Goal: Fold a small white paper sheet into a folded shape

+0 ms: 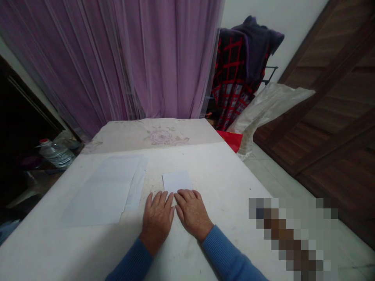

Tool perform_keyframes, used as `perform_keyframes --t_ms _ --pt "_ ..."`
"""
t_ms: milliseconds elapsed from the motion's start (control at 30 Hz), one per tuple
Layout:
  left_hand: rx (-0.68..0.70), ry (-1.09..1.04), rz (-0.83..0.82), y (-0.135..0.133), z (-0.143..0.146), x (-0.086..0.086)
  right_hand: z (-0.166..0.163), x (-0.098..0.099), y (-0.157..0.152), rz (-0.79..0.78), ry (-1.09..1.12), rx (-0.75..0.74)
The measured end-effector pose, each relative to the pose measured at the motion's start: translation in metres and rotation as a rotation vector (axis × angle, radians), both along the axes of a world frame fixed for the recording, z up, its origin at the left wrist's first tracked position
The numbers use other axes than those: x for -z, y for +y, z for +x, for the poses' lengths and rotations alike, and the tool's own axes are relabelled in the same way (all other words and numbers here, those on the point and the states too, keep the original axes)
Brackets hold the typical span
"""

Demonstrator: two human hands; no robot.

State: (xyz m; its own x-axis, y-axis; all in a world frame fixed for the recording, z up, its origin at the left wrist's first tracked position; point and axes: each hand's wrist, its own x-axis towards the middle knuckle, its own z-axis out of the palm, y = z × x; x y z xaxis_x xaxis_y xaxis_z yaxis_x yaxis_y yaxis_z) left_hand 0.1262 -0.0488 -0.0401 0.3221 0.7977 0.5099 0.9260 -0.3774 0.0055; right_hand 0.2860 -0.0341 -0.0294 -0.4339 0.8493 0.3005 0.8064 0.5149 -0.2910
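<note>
A small piece of white paper (177,180) lies near the middle of the white tabletop (222,203). My left hand (158,214) rests palm down at its near left corner, fingers stretched forward. Beside it, my right hand (190,210) lies flat with its fingertips on the paper's near edge. The two index fingertips almost meet, and both thumbs point inward. Part of the paper's near side is hidden under the fingers. Blue knitted sleeves cover both wrists.
Larger white sheets (102,191) lie overlapping on the left of the table. A flower-patterned cloth (161,136) covers the far end. A water bottle (57,152) stands beyond the left edge. Purple curtains (175,58) hang behind, and a plastic bag (269,103) is off the right side.
</note>
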Motion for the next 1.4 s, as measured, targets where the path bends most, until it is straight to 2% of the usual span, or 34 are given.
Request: perform_keyframes --t_ms 267,500,767,1000,1200,1400 --pt "0.025 -0.018 0.02 -0.001 -0.002 -0.001 0.0 0.0 -0.004 0.025 0.013 0.118" --pt "0.03 -0.023 0.053 -0.001 -0.002 0.001 0.001 -0.001 -0.004 0.034 -0.026 0.1" --pt "0.051 -0.058 0.091 -0.003 -0.006 0.003 0.006 -0.001 -0.005 0.056 -0.031 0.228" --pt "0.038 -0.065 0.108 -0.005 -0.009 0.006 0.011 0.0 -0.007 0.068 -0.055 0.367" --pt "-0.011 -0.074 0.126 -0.008 -0.009 0.008 0.009 0.001 -0.007 0.088 -0.069 0.384" --pt "-0.025 -0.06 0.059 -0.007 0.013 0.004 0.009 0.001 -0.006 0.084 -0.076 0.384"
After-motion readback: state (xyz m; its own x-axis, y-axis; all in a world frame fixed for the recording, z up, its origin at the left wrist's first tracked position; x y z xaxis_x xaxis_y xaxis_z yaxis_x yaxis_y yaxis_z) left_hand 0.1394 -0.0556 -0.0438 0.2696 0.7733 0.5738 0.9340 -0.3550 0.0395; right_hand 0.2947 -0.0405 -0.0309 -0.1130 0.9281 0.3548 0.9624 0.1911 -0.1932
